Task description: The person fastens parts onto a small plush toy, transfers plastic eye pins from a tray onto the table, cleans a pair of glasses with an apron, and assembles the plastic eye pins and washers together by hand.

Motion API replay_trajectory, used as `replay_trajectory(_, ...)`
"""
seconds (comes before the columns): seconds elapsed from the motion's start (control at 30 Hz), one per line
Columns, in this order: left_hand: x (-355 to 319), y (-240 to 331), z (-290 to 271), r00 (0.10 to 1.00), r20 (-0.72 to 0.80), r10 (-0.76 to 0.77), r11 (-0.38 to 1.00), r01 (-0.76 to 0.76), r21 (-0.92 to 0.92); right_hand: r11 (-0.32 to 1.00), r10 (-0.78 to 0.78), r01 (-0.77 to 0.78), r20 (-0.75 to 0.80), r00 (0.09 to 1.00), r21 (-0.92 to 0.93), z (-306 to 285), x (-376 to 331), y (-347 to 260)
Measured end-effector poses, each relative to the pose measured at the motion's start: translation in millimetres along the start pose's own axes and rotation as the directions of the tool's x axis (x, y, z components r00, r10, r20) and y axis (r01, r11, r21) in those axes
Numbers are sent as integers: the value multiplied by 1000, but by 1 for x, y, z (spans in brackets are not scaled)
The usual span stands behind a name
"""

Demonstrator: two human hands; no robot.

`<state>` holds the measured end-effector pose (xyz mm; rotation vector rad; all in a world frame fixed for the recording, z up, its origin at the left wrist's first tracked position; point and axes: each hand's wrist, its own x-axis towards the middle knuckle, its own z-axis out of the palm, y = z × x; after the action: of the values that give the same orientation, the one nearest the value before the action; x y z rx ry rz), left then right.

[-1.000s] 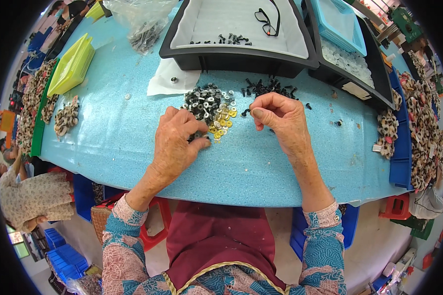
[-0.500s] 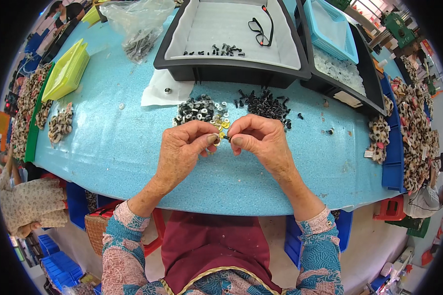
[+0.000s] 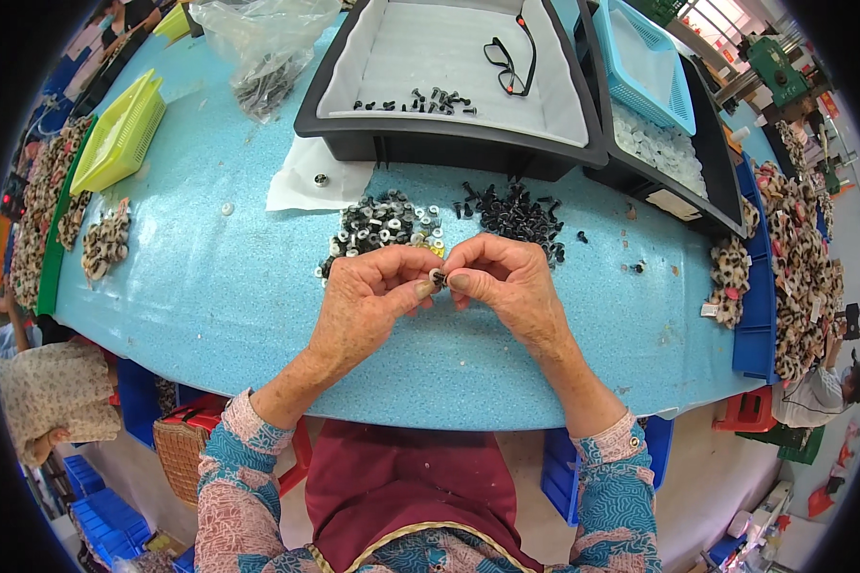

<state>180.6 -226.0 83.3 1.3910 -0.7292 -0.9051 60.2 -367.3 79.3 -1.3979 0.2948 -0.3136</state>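
Note:
My left hand (image 3: 371,294) and my right hand (image 3: 511,291) meet above the table, thumbs and forefingers pinched toward each other. Between the fingertips sits a small black stemmed peg with a pale ring-shaped washer (image 3: 437,277) against it. The right fingers grip the peg, while the left ones press at the washer's side. Just beyond my left hand lies a pile of black and white washers (image 3: 382,224), a few yellow ones (image 3: 436,250) at its edge. A heap of black stemmed pegs (image 3: 521,218) is beyond my right hand.
A black tray (image 3: 449,148) lined in white holds several pegs and glasses (image 3: 512,72). Right of it stands a black bin (image 3: 674,186) with clear pieces and a blue basket (image 3: 645,72). A yellow-green basket (image 3: 119,138) and spotted plush pieces (image 3: 105,244) lie left.
My hands have come together, bringing peg and washer into contact at the fingertips. Yellow washers beneath are now mostly covered by my hands. The whole view has shifted slightly.

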Motion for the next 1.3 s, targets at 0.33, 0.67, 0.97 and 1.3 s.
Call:
replay_trajectory(0.33, 8, -1, 0, 987, 82, -138, 941, 157, -299, 999, -43, 42, 8, 999, 21, 1, 0, -7)
replay_trajectory(0.67, 13, -6, -9, 998, 56, 5, 972, 8, -237, 989, -141, 142, 30, 990, -37, -3, 1, -1)
replay_trajectory(0.97, 23, -14, -5, 984, 145, 106, 968, -69, -241, 991, -46, 57, -91, 995, 123, -9, -1, -11)
replay_trajectory(1.3, 21, -17, -3, 980, 147, 133, 972, -100, -212, 914, -61, -107, -392, 918, -392, -62, -75, -33)
